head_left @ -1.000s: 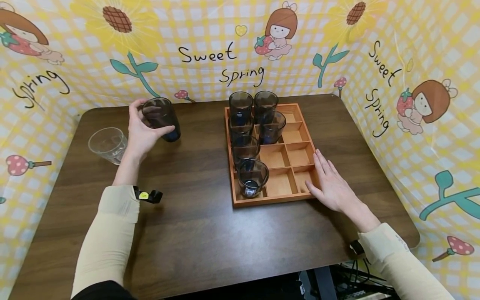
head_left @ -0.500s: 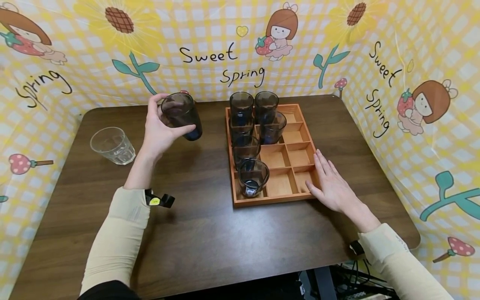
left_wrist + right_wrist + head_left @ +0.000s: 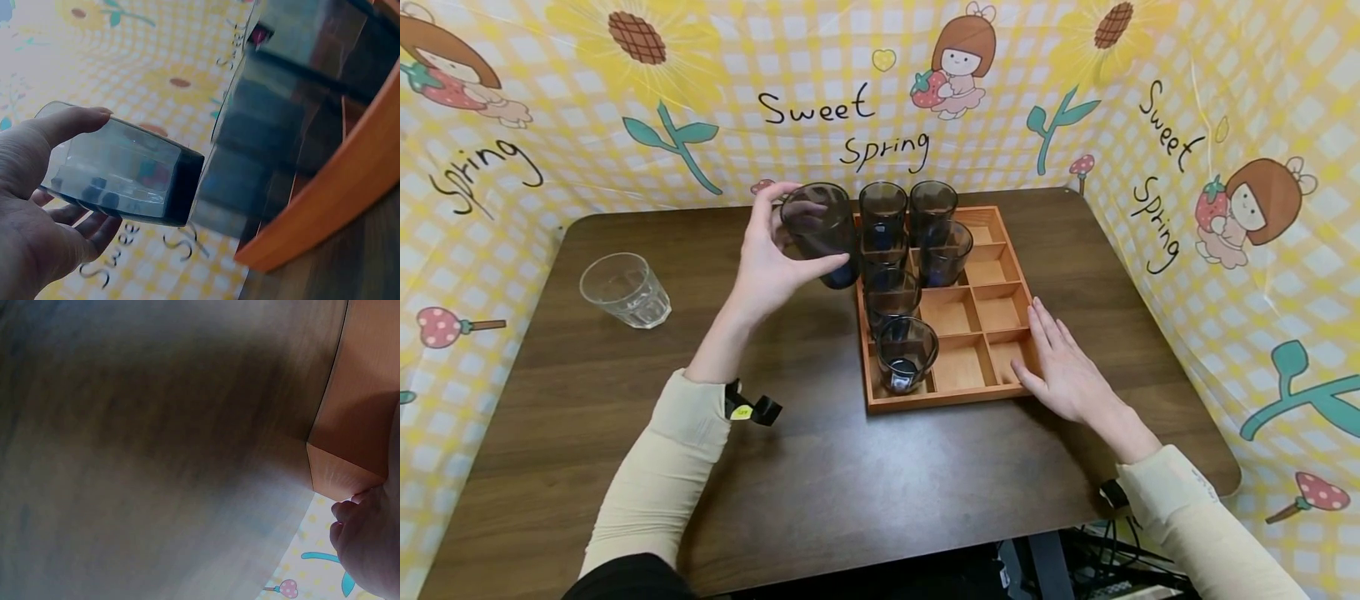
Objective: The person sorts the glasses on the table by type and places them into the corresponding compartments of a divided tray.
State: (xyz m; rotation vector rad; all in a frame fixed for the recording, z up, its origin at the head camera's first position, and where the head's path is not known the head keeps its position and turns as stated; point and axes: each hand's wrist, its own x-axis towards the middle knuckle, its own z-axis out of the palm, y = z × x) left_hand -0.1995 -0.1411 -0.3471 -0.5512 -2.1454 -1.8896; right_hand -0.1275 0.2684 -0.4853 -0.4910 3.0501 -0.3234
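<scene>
My left hand [image 3: 767, 271] grips a dark tinted glass tumbler [image 3: 822, 229], thumb on the near side, fingers behind it. The tumbler is tilted and hangs just left of a divided wooden tray [image 3: 951, 402]. In the left wrist view the held tumbler [image 3: 125, 165] has its base towards the tray's glasses; whether it touches them I cannot tell. Several dark glasses, such as the front one [image 3: 907, 357], fill the tray's left column, and two more stand in the column beside it. My right hand [image 3: 1067, 375] rests with fingers extended against the tray's right edge, thumb over the rim.
A clear glass [image 3: 632, 292] stands on the left of the brown table [image 3: 775, 483]. A yellow checked cloth [image 3: 820, 50] encloses the back and sides. Cables [image 3: 1123, 550] hang below the table's front edge at right.
My left hand has carried the dark tumbler rightwards from near the clear glass to the tray's left side. My right hand and the tray stay in place.
</scene>
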